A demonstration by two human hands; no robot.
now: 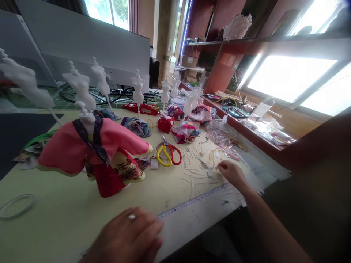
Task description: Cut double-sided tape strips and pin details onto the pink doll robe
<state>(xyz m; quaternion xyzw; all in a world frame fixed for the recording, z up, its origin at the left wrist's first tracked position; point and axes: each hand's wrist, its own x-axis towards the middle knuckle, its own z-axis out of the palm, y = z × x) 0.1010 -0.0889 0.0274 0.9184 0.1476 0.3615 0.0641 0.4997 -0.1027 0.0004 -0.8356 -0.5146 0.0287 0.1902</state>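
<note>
My left hand, with a ring on one finger, is low in the frame over the table's near edge; its fingers are curled and slightly blurred, and anything beneath them is hidden. To the right, my right hand is closed over small chains and scraps; what its fingers pinch is too small to name. A clear ruler lies between the hands. Beyond it rest scissors with one yellow and one red handle. A small mannequin wears a pink and red robe at the left.
Several white mini mannequins stand farther back among fabric bundles. A tape roll lies at the left. Behind are large grey panels; a cluttered window ledge runs along the right.
</note>
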